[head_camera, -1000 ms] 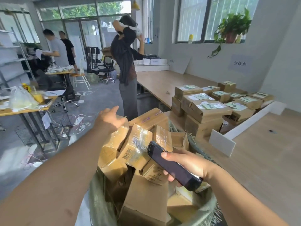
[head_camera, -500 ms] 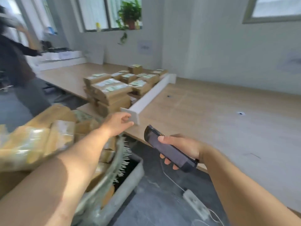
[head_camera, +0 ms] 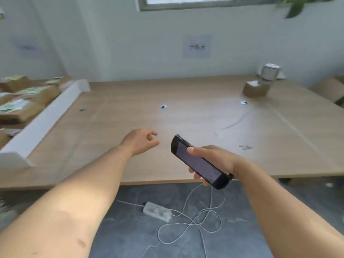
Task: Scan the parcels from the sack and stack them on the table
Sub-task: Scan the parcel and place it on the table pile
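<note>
1. Our left hand (head_camera: 138, 141) is held out over the wooden counter (head_camera: 186, 116). Its fingers (head_camera: 153, 133) are loose and a little bent, and they hold nothing.
2. Our right hand (head_camera: 216, 159) grips a black scanner (head_camera: 200, 165). The thumb lies on its dark screen and the other fingers (head_camera: 194, 176) wrap round it from below. The scanner is tilted, and its far end points up and left, toward the left hand. It is over the front edge of the counter.
3. The parcels (head_camera: 24, 101) are on the far left of the counter. They are brown boxes with pale labels on top, packed close together. They are too blurry for us to count.
4. A long white divider (head_camera: 46, 121) lies on the counter just beside the parcels — it sits between them and our hands.
5. Far back on the right sits one small brown box (head_camera: 255, 89), well apart from the parcels. A shiny thing (head_camera: 270, 72) is right by it — we cannot tell if it stands on the box or behind it.
6. On the grey floor (head_camera: 130, 235), below the front of the counter, lies a white power strip (head_camera: 157, 211). A thin white cord (head_camera: 195, 222) loops beside it.
7. A paper sign (head_camera: 197, 46) hangs on the wall behind the counter. Its words are too blurry to read.
</note>
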Demonstrator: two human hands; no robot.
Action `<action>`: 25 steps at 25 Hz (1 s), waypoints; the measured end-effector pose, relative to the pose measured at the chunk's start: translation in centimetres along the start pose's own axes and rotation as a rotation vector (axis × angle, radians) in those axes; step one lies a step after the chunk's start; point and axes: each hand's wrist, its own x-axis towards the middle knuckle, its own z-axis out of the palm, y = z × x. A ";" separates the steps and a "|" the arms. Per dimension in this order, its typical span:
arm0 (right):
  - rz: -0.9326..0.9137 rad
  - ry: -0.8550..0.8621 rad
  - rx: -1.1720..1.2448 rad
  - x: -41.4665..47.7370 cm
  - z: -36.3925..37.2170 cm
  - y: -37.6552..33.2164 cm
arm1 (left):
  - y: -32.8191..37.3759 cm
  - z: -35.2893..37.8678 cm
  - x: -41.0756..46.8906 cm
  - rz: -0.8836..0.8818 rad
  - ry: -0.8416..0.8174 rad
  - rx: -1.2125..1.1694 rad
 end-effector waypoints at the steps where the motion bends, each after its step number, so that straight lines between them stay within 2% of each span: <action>1: 0.007 0.033 0.022 -0.5 -1.3 0.8 | 1.7 1.1 1.3 0.037 -0.019 -0.003; 7: 0.064 0.207 0.141 -1.4 -8.8 4.4 | 9.9 7.0 9.8 0.222 -0.130 -0.015; 12: 0.084 0.304 0.202 0.6 -14.9 4.7 | 14.6 9.6 17.8 0.349 -0.176 -0.014; 19: 0.081 0.410 0.278 4.4 -22.7 2.5 | 19.6 10.4 28.3 0.393 -0.197 -0.077; 25: 0.124 0.436 0.320 5.0 -29.3 5.4 | 25.2 15.5 32.5 0.421 -0.267 -0.098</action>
